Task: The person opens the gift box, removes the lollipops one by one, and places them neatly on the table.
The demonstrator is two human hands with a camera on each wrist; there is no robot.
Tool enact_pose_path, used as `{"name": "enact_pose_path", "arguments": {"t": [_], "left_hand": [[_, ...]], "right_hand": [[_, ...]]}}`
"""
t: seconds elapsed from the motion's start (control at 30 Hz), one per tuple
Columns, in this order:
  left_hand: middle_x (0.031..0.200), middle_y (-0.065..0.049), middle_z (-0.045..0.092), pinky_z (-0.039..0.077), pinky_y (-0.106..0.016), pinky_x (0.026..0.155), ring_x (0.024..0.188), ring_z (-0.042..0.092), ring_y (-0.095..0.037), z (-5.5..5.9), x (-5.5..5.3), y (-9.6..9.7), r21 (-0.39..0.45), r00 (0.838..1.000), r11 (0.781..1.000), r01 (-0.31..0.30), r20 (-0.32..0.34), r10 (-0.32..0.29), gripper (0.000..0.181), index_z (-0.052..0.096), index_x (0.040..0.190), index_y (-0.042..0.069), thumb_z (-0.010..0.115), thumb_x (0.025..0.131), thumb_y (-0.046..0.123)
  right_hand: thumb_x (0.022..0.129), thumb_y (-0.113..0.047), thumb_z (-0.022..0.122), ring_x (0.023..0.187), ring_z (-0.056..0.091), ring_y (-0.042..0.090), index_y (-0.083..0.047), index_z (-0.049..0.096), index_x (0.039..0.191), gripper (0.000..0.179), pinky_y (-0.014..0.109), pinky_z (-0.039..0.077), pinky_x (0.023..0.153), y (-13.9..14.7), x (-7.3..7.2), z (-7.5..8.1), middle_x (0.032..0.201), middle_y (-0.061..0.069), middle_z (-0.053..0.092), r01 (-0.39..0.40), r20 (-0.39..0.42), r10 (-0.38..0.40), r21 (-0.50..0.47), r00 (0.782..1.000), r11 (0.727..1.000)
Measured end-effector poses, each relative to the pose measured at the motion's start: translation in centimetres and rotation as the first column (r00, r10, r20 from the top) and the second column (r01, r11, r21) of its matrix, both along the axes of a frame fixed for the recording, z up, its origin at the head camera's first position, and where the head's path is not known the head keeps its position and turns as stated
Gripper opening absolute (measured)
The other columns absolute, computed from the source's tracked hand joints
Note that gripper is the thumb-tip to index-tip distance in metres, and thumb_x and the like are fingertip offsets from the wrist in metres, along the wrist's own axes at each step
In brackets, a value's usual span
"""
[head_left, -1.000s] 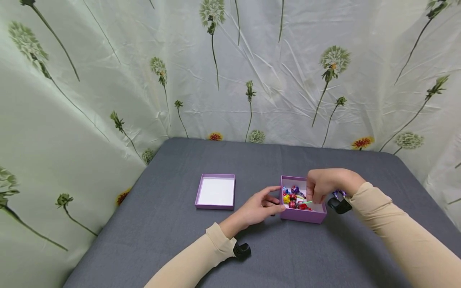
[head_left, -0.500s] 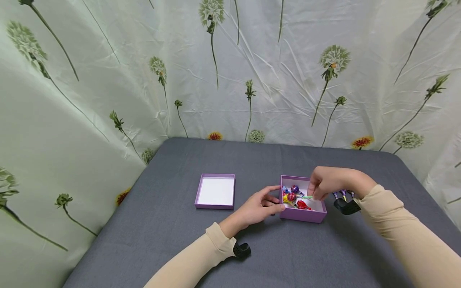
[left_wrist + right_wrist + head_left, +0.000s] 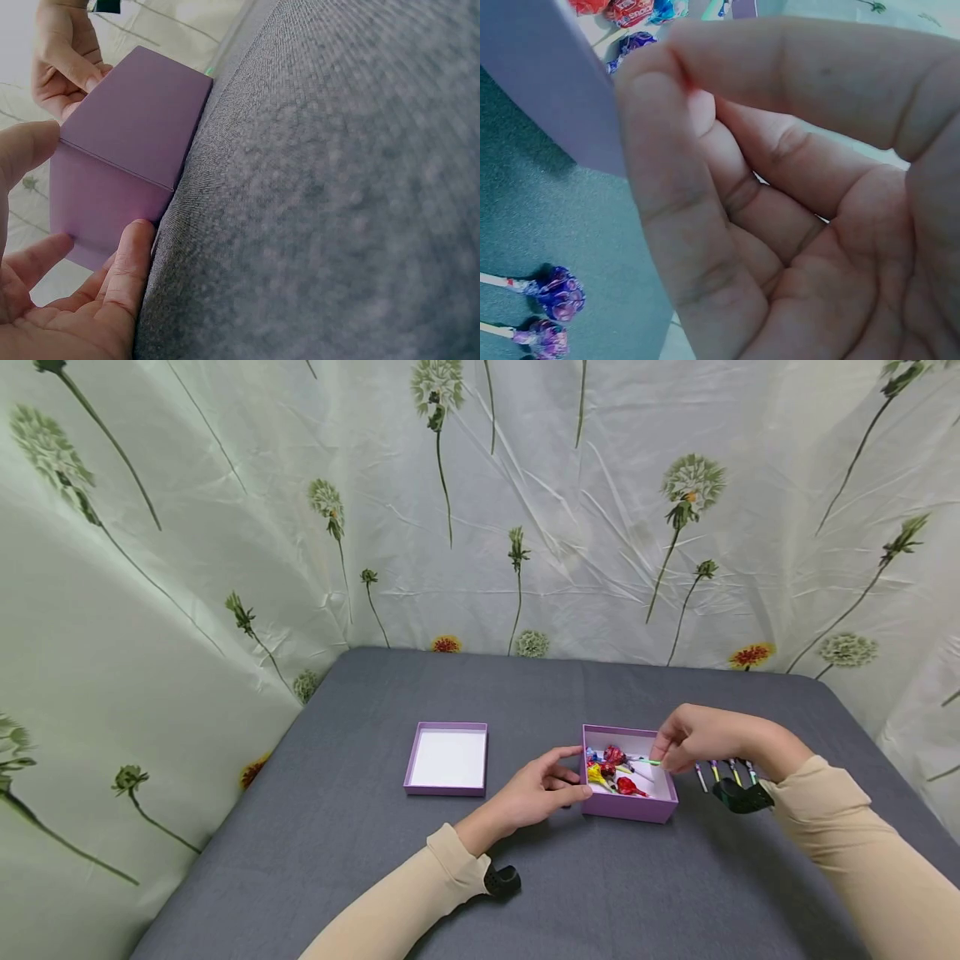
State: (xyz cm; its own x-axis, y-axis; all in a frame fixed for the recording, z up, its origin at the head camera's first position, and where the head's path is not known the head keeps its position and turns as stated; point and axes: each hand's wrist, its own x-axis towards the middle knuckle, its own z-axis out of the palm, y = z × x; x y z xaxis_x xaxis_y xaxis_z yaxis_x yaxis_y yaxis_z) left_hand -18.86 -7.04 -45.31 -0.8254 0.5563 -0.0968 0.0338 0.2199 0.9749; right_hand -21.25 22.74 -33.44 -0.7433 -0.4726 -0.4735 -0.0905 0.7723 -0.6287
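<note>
**L hand [image 3: 531, 792] at purple box [image 3: 628, 808], R hand [image 3: 705, 737] pinching green-stick lolly [image 3: 651, 762]**

Far L: pale curtain [image 3: 150, 635] w/ dandelion print; it runs across the bkgd too, behind the grey cloth-covered counter [image 3: 300, 843].

Next, lid [image 3: 447, 758]: shallow, purple rim, white inside facing up, flat on counter, well apart from box.

Then my L hand, w/ beige L sleeve [image 3: 397, 893] & black wrist mount [image 3: 502, 882]. Fingers spread & relaxed, thumb well away from the rest. Tips just touch the box's L end: thumb at near corner, one finger low on the L wall per L wrist view. Not wrapped round anything.

Box sits flat on counter, top uncovered, white inside. Lollies mostly bunched in its L half: reds, a yellow lolly [image 3: 596, 776], bits of blue; one red lolly [image 3: 628, 787] nearer the front wall.

My R hand's over the box's R end, thumb & fingertips together on the R end of the green stick, which points L over the box interior. A red head [image 3: 613, 755] lies that way; can't tell for sure it's the same lolly.

R of box: row of lollies [image 3: 716, 773] on counter, 4 sticks showing by my wrist in head view; R wrist view shows 2 purple heads [image 3: 560, 294]. Beige R sleeve [image 3: 862, 827] last.
</note>
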Motion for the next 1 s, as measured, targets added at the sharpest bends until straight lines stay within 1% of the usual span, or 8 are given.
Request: {"name": "enact_pose_path", "arguments": {"t": [0.23,0.37,0.5,0.63,0.8,1.0], "left_hand": [[0.129,-0.007,0.07,0.05,-0.028,0.081,0.105,0.067,-0.011,0.1,0.2,0.0,0.0,1.0,1.0,0.0,-0.002,0.0,0.061,0.053,0.157,0.031,0.077,0.101,0.028],[0.129,-0.008,0.07,0.05,-0.028,0.082,0.105,0.067,-0.011,0.2,0.2,0.0,0.002,1.0,1.0,0.002,-0.002,-0.002,0.061,0.053,0.157,0.031,0.077,0.101,0.027],[0.13,-0.008,0.07,0.05,-0.028,0.082,0.106,0.067,-0.011,0.2,0.2,-0.1,0.003,1.0,1.0,0.002,-0.004,-0.002,0.061,0.053,0.157,0.031,0.077,0.101,0.027],[0.129,-0.008,0.071,0.051,-0.028,0.081,0.106,0.068,-0.011,0.1,0.1,-0.1,0.004,1.0,1.0,0.0,-0.005,0.0,0.061,0.053,0.157,0.03,0.077,0.101,0.027],[0.128,-0.009,0.071,0.051,-0.028,0.081,0.105,0.068,-0.012,0.1,0.1,0.0,0.006,1.0,1.0,-0.001,-0.009,0.001,0.062,0.053,0.157,0.029,0.077,0.101,0.026],[0.128,-0.009,0.071,0.05,-0.029,0.079,0.105,0.068,-0.012,0.1,0.1,0.0,0.001,1.0,1.0,-0.002,-0.008,0.002,0.062,0.053,0.157,0.029,0.077,0.101,0.026]], "right_hand": [[0.096,-0.007,0.07,0.08,0.057,0.012,0.006,0.072,0.113,0.022,0.029,0.053,0.077,1.5,0.4,-0.6,0.085,-0.001,0.063,0.024,0.013,-0.023,-0.067,1.0,0.997],[0.098,-0.009,0.069,0.079,0.058,0.011,0.006,0.072,0.115,0.023,0.03,0.051,0.075,2.2,0.8,-1.0,0.085,0.0,0.064,0.045,0.021,-0.043,-0.102,0.999,0.994],[0.1,-0.01,0.067,0.077,0.059,0.01,0.006,0.072,0.114,0.022,0.03,0.051,0.072,2.9,1.2,-1.3,0.085,0.001,0.066,0.066,0.021,-0.064,-0.114,0.998,0.991],[0.1,-0.01,0.066,0.076,0.06,0.009,0.007,0.072,0.113,0.022,0.029,0.053,0.071,3.5,1.6,-1.7,0.086,0.003,0.067,0.066,0.013,-0.064,-0.137,0.998,0.988],[0.101,-0.01,0.066,0.075,0.06,0.008,0.008,0.071,0.111,0.021,0.029,0.052,0.07,4.1,2.1,-2.1,0.086,0.003,0.066,0.067,0.001,-0.067,-0.166,0.998,0.984],[0.102,-0.011,0.066,0.076,0.059,0.007,0.007,0.07,0.113,0.022,0.028,0.05,0.07,4.8,2.7,-2.4,0.086,0.001,0.065,0.115,0.003,-0.117,-0.166,0.993,0.979]]}}
